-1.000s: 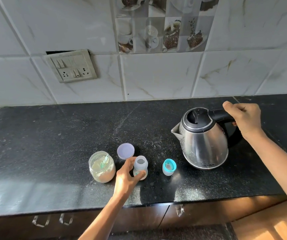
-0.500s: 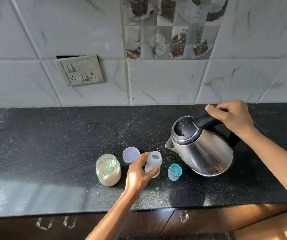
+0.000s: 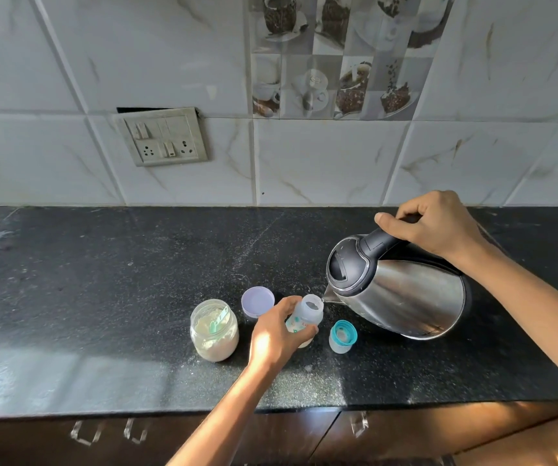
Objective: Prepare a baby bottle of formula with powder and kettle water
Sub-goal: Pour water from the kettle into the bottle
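Observation:
My left hand [image 3: 275, 334] grips a small translucent baby bottle [image 3: 306, 316], open at the top, on the black counter. My right hand [image 3: 434, 223] grips the black handle of a steel kettle [image 3: 402, 290], which is tilted left with its spout at the bottle's mouth. A glass jar of pale powder [image 3: 214, 329] with a teal scoop inside stands left of the bottle. The bottle's teal-ringed cap [image 3: 343, 335] sits to its right.
A lilac jar lid [image 3: 257, 301] lies behind the bottle. The black counter [image 3: 102, 280] runs along a tiled wall with a switch and socket plate [image 3: 163, 136]. Cabinet handles [image 3: 82, 433] show below the front edge.
My right hand lifted the kettle, carried it left and tipped its spout to the bottle's mouth. My left hand closed round the bottle and holds it steady.

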Motion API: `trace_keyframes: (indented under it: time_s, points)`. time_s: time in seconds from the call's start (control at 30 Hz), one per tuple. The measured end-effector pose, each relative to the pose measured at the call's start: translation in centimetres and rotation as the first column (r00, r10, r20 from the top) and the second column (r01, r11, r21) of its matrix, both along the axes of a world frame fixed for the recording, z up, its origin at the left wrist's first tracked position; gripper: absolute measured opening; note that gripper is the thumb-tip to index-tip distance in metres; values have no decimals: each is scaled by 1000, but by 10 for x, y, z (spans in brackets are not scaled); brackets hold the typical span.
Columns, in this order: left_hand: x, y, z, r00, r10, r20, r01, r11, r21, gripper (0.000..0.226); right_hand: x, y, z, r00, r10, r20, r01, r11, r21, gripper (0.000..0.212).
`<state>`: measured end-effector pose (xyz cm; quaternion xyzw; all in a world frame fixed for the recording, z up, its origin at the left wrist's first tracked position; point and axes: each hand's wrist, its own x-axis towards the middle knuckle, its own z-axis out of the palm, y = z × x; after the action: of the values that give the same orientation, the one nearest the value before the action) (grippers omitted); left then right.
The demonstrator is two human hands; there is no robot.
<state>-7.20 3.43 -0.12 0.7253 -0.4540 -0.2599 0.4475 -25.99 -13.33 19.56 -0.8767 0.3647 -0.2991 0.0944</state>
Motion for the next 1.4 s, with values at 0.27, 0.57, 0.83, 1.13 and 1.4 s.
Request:
trace_keyframes:
  time_s: [0.27,0.57,0.83,1.13,1.4]
  points:
    - [3,1,-4,998,-21,56,17,998,64,58,8,7,1,996,9,-84,-14,999,-51,42]
    - [8,3,-5,997,-11,76,4,996,87,54,13,6,2,993,-1,-119,-10,996,-93,47]
    - [9,2,-7,997,-14,73,7,995,99,53,15,7,10,989,10,-148,-27,993,-115,48]
    - [11,2,-10,997,-16,75,9,996,91,55,16,8,17,981,4,-196,-25,994,-106,50]
    - [11,2,-12,997,-20,74,14,996,87,57,16,9,18,977,6,-214,-28,995,-99,54]
